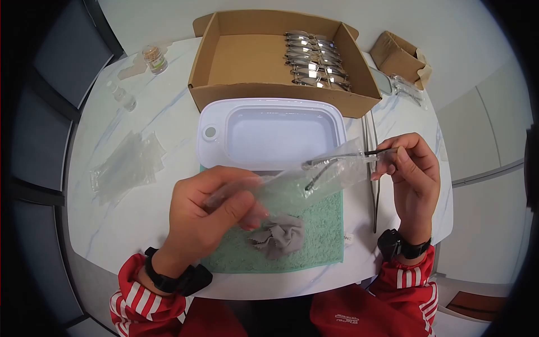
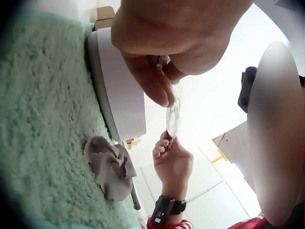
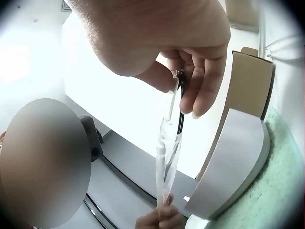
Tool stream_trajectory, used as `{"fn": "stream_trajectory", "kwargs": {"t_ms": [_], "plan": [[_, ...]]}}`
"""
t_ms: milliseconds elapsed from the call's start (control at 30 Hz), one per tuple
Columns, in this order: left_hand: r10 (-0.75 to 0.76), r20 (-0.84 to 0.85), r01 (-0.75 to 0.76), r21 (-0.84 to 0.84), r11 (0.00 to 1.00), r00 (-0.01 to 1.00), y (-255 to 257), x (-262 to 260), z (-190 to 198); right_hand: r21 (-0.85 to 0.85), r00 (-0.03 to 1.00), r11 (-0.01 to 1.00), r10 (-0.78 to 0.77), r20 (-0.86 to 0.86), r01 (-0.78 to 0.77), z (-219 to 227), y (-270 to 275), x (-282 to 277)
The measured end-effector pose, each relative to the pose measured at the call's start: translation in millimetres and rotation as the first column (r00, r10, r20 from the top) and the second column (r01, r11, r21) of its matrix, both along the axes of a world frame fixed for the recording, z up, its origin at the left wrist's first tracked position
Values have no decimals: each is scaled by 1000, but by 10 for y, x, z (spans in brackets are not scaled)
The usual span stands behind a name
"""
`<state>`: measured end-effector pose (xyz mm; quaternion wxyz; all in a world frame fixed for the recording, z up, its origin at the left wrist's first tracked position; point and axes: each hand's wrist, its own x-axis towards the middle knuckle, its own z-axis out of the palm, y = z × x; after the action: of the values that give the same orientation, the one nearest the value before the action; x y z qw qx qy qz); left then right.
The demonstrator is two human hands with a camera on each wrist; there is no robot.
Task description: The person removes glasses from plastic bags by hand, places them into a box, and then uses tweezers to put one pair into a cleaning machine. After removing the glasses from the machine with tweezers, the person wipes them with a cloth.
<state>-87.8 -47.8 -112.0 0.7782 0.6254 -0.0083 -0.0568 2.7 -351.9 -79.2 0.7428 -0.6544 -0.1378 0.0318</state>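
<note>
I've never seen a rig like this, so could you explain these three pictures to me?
There is no robot here, just a person's bare hands. The widest picture comes from a camera on the head, looking down; the others come from one on each wrist. The left hand grips one end of a clear bag; the right hand pinches dark glasses partly inside the other end. On the table lie a green towel with a crumpled grey cloth on it, a white tray, and beyond that an open cardboard box holding a row of glasses. More clear bags lie at left.
</note>
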Motion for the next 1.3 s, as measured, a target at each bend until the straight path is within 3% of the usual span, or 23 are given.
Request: {"fn": "stream_trajectory", "kwargs": {"t_ms": [33, 100, 133, 200, 300, 400, 533, 633, 700, 800, 933, 1033, 1167, 1300], "plan": [[2, 4, -2, -4, 1000, 1000, 24, 17, -23, -4, 1000, 1000, 2, 4, -2, 11, -3, 2], [-254, 99, 243, 108, 964, 962, 68, 47, -89, -56, 998, 997, 60, 16, -59, 10, 9, -18], [-252, 95, 242, 107, 964, 963, 42, 29, -80, -55, 998, 997, 62, 12, -61, 10, 29, -37], [-306, -36, 305, -19, 952, 951, -46, -28, -41, -157, 988, 978, 144, 48, -135, 6, 92, -99], [-375, -168, 390, 65, 918, 911, -70, 3, 37, -129, 973, 965, 230, -17, -230, -35, 197, -197], [-368, -266, 394, 52, 918, 891, -39, 50, 46, -100, 975, 970, 222, -30, -224, -21, 182, -188], [-345, -259, 364, 24, 931, 902, -21, 27, -19, -64, 984, 982, 176, -39, -178, -19, 93, -108], [-391, -173, 418, 157, 895, 904, -71, 25, 6, -59, 969, 969, 237, -71, -241, -49, 194, -175], [-393, -224, 409, 28, 912, 892, -96, 15, -29, -70, 960, 959, 268, -75, -274, -71, 249, -212], [-431, -262, 459, 55, 887, 864, -47, 47, -31, -77, 953, 952, 288, -93, -295, -80, 253, -219], [-439, -260, 468, 61, 881, 860, -38, 44, -27, -108, 976, 973, 192, -100, -203, -40, 225, -168], [-408, -231, 411, -37, 911, 883, -90, 22, 10, -162, 969, 959, 216, -117, -233, -70, 286, -212], [-393, -273, 418, 36, 908, 878, -68, 28, 35, -160, 951, 938, 298, -86, -309, -112, 265, -204], [-355, -241, 387, 101, 917, 903, -67, 11, -2, -154, 961, 948, 273, -48, -278, -92, 219, -167]]}}
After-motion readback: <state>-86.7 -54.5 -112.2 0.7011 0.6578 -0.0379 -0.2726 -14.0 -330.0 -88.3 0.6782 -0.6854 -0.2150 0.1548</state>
